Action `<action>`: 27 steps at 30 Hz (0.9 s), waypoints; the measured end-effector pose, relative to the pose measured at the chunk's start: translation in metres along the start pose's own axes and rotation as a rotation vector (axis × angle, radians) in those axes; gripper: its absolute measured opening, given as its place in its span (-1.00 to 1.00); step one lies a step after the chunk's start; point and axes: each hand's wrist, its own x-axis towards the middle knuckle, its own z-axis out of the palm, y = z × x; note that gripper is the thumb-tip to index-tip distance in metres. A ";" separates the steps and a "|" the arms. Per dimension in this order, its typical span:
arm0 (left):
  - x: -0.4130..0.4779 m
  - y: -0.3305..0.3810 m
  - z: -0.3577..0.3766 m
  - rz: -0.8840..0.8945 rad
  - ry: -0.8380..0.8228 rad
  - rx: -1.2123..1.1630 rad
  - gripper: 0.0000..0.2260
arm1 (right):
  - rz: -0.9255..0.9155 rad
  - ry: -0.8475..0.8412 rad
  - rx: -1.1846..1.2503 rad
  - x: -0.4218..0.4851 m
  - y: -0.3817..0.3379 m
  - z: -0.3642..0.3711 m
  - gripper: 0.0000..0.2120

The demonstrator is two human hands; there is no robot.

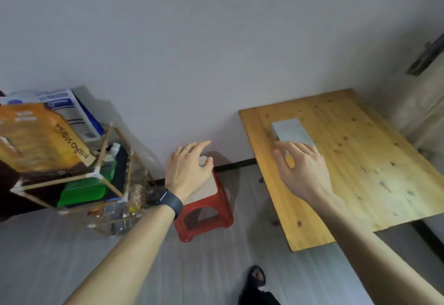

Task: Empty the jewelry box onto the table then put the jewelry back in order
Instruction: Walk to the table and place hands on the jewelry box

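One flat grey rectangular jewelry box, closed, lying on the pale pine table toward its far left corner. My right hand: fingers spread and loose, gripping nothing, tips over the box's near edge and hiding it; contact unclear. My left hand: relaxed, holding nothing, above the red plastic stool, covering part of its seat. Small white object by that thumb: too blurred to name. Wooden-rod rack of bags, far left, cut off. Dark shoe, bottom edge.
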 end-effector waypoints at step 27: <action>0.413 0.131 0.185 0.415 -0.356 -0.076 -0.59 | 0.485 0.100 -0.082 0.269 0.187 0.058 -0.65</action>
